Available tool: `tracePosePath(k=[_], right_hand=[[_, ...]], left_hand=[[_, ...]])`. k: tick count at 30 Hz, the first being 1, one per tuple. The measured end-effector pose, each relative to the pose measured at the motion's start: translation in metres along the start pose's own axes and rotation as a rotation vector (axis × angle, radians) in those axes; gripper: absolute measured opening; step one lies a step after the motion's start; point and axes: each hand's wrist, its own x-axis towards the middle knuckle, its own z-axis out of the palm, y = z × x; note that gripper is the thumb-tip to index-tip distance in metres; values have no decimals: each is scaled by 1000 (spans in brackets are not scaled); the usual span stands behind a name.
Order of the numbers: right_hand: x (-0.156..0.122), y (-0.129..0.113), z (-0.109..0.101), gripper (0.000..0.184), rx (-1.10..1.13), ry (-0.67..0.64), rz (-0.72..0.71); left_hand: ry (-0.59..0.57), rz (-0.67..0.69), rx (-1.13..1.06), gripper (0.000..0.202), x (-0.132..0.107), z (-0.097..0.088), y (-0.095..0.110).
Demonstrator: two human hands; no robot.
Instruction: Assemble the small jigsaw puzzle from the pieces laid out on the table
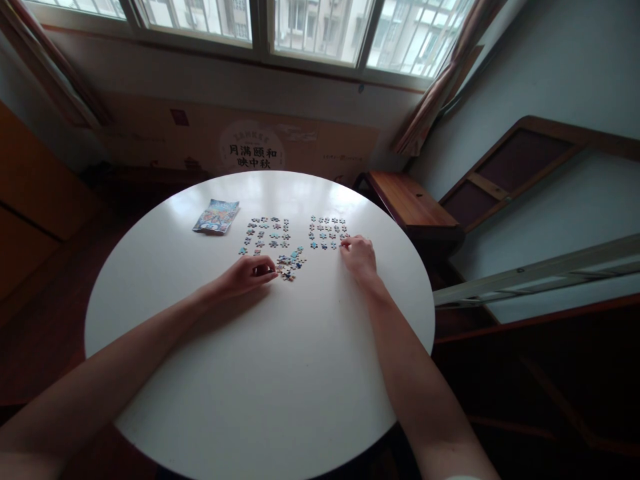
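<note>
My left hand (250,272) is curled at the left edge of a loose pile of jigsaw puzzle pieces (289,267). Its thumb and fingertips meet around a small dark puzzle piece (271,271), mostly covered by the fingers. My right hand (359,255) pinches at the lower right corner of the right block of spaced-out puzzle pieces (323,237); the piece under its fingertips is largely hidden. Above my left hand lies another block of pieces in loose rows (275,235), with its lowest pieces close to my knuckles.
All pieces lie on a round white table (240,393). A colourful printed packet (217,217) rests at its back left. Beyond the right rim stands a wooden bench or low cabinet (410,197). A printed cardboard panel (310,143) stands below the window.
</note>
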Motion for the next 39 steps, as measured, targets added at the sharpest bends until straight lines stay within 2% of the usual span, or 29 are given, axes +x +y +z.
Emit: tracePosePath(k=[9, 13, 15, 17, 20, 22, 26, 30, 33, 39], right_hand=[[2, 1, -1, 22, 74, 50, -27], [-3, -18, -7, 19, 218, 88, -153], [-11, -36, -7, 15, 389, -11, -256], [-23, -55, -5, 14, 570, -185, -390], [-41, -78, 1, 16, 697, -395, -529], [-50, -88, 5, 14, 719, -406, -557], [-56, -95, 11, 12, 739, -367, -527], [-51, -92, 13, 13, 792, -408, -473], [-41, -80, 13, 14, 813, -438, -354], [-23, -58, 18, 18, 942, -363, -124]], left_hand=[[40, -54, -50, 23, 1, -1, 4], [58, -53, -78, 25, 1, -1, 3], [64, -58, -108, 28, 1, -1, 3], [70, -70, -152, 31, 1, -1, 3], [73, -80, -192, 34, 1, -1, 5], [73, -78, -187, 36, 0, -1, 5], [68, -57, -139, 40, 0, -2, 4], [43, -57, -87, 42, 0, -2, 3], [2, -40, -46, 41, 1, -1, 3], [-29, -13, 4, 37, 1, -1, 5]])
